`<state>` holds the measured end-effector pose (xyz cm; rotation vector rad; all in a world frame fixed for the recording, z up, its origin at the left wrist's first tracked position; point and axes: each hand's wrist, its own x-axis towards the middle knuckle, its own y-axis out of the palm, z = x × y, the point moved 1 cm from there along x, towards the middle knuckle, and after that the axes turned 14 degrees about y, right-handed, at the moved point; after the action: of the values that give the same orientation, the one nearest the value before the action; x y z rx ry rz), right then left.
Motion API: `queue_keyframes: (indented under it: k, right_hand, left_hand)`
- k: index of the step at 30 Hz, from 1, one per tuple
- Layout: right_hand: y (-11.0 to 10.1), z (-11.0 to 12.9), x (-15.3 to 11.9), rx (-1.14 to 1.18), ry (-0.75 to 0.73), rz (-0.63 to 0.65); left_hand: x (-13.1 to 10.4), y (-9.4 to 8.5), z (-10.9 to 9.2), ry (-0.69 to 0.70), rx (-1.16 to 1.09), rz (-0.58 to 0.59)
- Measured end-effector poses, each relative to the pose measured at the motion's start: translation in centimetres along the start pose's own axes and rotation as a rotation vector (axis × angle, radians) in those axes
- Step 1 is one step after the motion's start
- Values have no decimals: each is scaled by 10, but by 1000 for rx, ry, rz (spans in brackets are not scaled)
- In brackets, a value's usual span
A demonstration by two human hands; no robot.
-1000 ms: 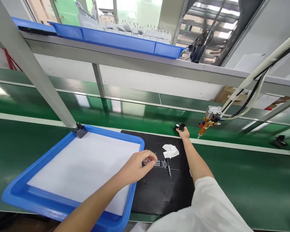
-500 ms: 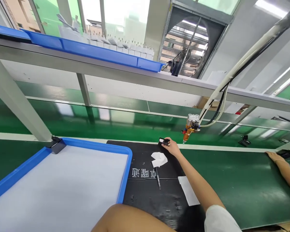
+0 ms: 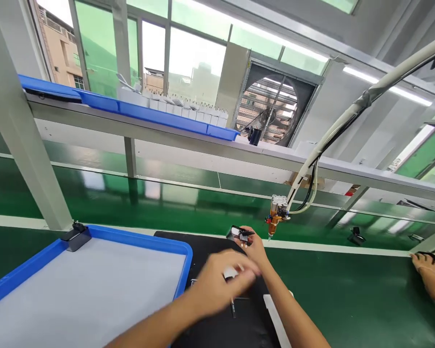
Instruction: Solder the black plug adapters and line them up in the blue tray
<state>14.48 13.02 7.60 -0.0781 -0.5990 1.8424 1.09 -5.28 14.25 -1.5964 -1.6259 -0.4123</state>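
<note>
My right hand (image 3: 254,246) is closed on a small black device (image 3: 239,233) with a white patch and two metal pins, held over the far edge of the black mat (image 3: 253,309). My left hand (image 3: 226,282), smeared by motion, reaches over the mat just below it, its fingers bent toward my right wrist; whether it holds anything is unclear. Behind its fingers shows part of a white tissue (image 3: 230,272). A dark pen (image 3: 233,308) lies below on the mat, and a white sheet (image 3: 275,319) is partly under my right forearm.
A blue-rimmed tray (image 3: 186,249) with a white lining is at the left. An orange-bodied dispenser tool (image 3: 273,220) hangs from cables right of my right hand. At the far right another person's hand (image 3: 426,265) rests on the green table (image 3: 348,290).
My left hand has come into view over the mat, covering most of the tissue. The device in my right hand is turned, showing its pins. The view has tilted upward.
</note>
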Motion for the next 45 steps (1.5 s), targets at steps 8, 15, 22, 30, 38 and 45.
queue_keyframes:
  k: [8, 15, 22, 30, 38, 45]
  right_hand:
    - [48, 61, -5, 157, -151, 113]
    - [44, 57, -3, 197, -118, 162]
    - [39, 59, -3, 339, 6, 183]
    - [34, 62, -5, 416, 53, 330]
    - [32, 62, -3, 553, 17, 234]
    - [24, 58, -2, 226, 124, 308]
  left_hand:
    - [18, -43, 67, 421, 561, -67]
    - [20, -53, 93, 219, 402, -27]
    - [22, -50, 95, -58, 176, 15]
    - [24, -57, 86, -292, 9, 34]
    - [20, -46, 96, -392, -170, -96]
    - [24, -55, 103, -392, -126, -352]
